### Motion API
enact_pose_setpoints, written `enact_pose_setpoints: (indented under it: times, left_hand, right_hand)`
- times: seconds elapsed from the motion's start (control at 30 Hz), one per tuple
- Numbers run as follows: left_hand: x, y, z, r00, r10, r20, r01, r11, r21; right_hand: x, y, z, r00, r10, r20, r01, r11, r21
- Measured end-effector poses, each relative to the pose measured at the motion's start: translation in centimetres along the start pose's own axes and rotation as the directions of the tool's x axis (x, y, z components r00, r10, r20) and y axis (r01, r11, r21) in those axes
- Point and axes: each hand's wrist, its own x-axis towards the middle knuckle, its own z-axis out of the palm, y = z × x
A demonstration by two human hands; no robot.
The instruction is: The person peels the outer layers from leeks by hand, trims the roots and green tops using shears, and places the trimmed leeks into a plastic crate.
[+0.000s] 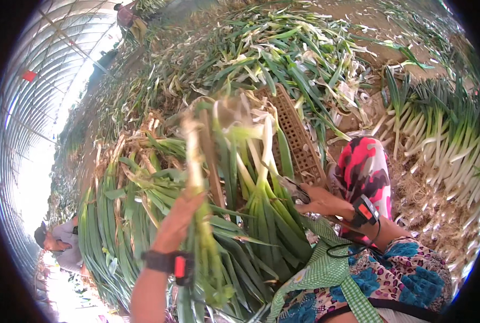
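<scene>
My left hand (183, 214) is closed round the pale stalk of a leek-like plant (197, 169), held upright in the picture and blurred. My right hand (322, 200) grips a knife-like metal tool (290, 186), its exact shape partly hidden by my fingers. Between the hands, green-leaved stalks (264, 189) lie over a brown perforated plastic crate (300, 141). A large bundle of untrimmed plants (110, 218) with dry roots lies left of my left hand.
Stripped leaves (296, 52) are heaped beyond the crate. Rows of cleaner white stalks (446, 133) lie at the right, above scattered roots (429, 230). One person (64, 246) is at lower left, another (131, 20) at the far top left, under an arched tunnel frame (34, 101).
</scene>
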Motion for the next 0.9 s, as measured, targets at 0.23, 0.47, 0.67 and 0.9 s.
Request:
enact_pose_setpoints:
  times: [0.23, 0.47, 0.67, 0.9]
  left_hand:
    - [8.0, -11.4, 17.7, 0.927, -0.089, -0.364, 0.156, 0.975, 0.158]
    - [3.0, -10.2, 20.7, 0.977, 0.044, -0.209, 0.051, 0.901, 0.431]
    - [2.0, -10.5, 20.0, 0.913, 0.058, -0.403, 0.066, 0.956, 0.287]
    - [3.9, -14.0, 18.8, 0.817, 0.124, -0.564, 0.107, 0.927, 0.359]
  right_hand:
    - [-4.0, -3.1, -5.0, 0.966, 0.164, -0.198, -0.153, 0.986, 0.073]
    - [-9.8, 0.9, -3.4, 0.986, 0.148, -0.076, -0.154, 0.985, -0.078]
    - [-11.6, -1.6, -3.0, 0.981, 0.095, 0.17, -0.067, 0.984, -0.165]
    - [-9.1, -0.4, -0.7, 0.971, 0.004, 0.237, 0.027, 0.991, -0.129]
